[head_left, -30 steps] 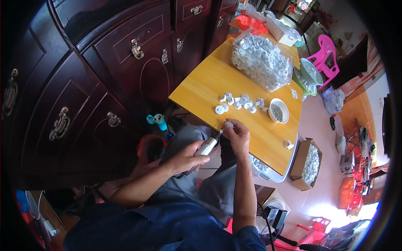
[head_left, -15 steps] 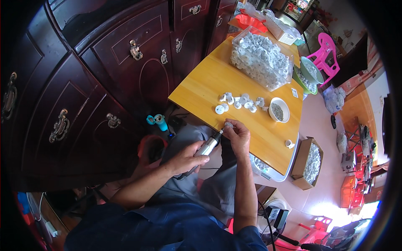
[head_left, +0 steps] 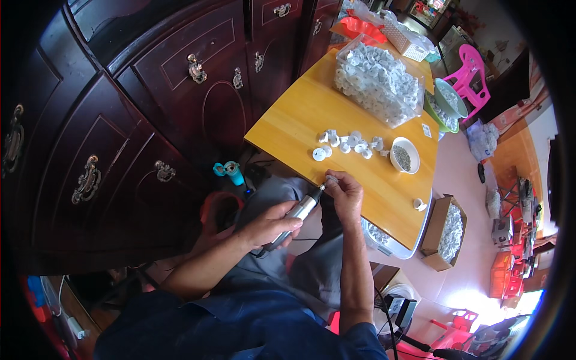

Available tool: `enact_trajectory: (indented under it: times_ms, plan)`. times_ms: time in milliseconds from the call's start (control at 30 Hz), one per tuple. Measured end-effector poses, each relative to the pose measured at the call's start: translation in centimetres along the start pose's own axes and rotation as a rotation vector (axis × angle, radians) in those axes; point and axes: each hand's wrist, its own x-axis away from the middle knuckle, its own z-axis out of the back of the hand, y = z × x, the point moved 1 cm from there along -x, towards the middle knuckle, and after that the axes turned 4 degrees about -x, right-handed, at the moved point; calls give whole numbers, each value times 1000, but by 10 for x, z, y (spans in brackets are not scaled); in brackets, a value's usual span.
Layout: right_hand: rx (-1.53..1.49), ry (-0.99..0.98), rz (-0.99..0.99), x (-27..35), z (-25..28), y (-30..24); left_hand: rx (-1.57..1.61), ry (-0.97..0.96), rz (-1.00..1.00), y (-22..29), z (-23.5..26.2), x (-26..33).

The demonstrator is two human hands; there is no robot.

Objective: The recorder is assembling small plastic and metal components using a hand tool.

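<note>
So, left hand (head_left: pixel 273 228): gripping the silver driver (head_left: pixel 302 207)
Right hand (head_left: pixel 347 195): pinching a small part (head_left: pixel 331 179)
Driver tip (head_left: pixel 322 188): best kept straight, lightly pressed

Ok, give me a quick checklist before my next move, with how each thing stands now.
1. Silver-and-black power tool gripped in the left hand: ok.
2. Small pale part pinched in the right hand: ok.
3. Tool's tip seated properly in that part: cannot tell, too small and partly hidden.
4. White bowl of small grey pieces upright on the table: ok.
5. Lone white piece well away from the table edge: not ok, it lies close to it.
</note>
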Motion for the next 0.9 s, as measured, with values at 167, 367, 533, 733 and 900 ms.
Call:
enact_trajectory:
  times_ms: [167, 367, 533, 733, 900]
  plan:
    - [25, -5, 31, 2, -1, -2, 22, -2, -4, 0, -2, 1]
    - [112, -58, 32, 2, 2, 0, 75, -15, 11, -1, 0, 2]
    - [132, -58, 46, 3, 2, -1, 100, 0, 23, -2, -1, 2]
    - [99, 12, 63, 5, -5, -8, 134, -4, 16, -4, -1, 0]
    - [120, 8, 62, 5, -6, -8, 123, 8, 9, -4, -2, 1]
